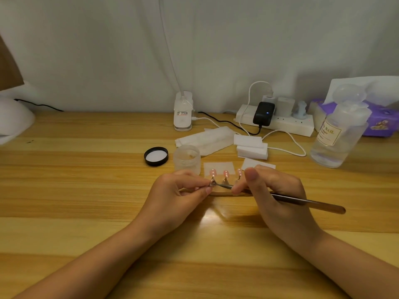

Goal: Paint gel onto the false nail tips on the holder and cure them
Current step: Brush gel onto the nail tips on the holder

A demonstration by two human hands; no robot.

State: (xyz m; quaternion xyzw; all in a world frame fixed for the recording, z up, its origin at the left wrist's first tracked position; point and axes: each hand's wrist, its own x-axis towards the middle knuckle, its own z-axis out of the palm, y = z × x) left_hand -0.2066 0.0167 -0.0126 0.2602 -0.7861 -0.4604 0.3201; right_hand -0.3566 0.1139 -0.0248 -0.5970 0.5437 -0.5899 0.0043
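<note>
Three pink false nail tips (pixel 226 174) stand on small metal stems on a holder (pixel 218 192) at the table's middle. My left hand (pixel 172 194) pinches the stem under the leftmost tip (pixel 213 172). My right hand (pixel 276 190) grips a long metal-handled brush (pixel 311 202); its thin front end reaches leftward to the base of that leftmost tip. My right fingers hide part of the rightmost tip (pixel 239 172) and the holder's right end.
Just behind the holder stands an open frosted jar (pixel 187 157) with its black lid (pixel 156 156) lying to its left. White wipes and foam blocks (pixel 251 146), a small white lamp (pixel 183 114), a power strip (pixel 278 121) with cables and a clear bottle (pixel 339 137) lie farther back.
</note>
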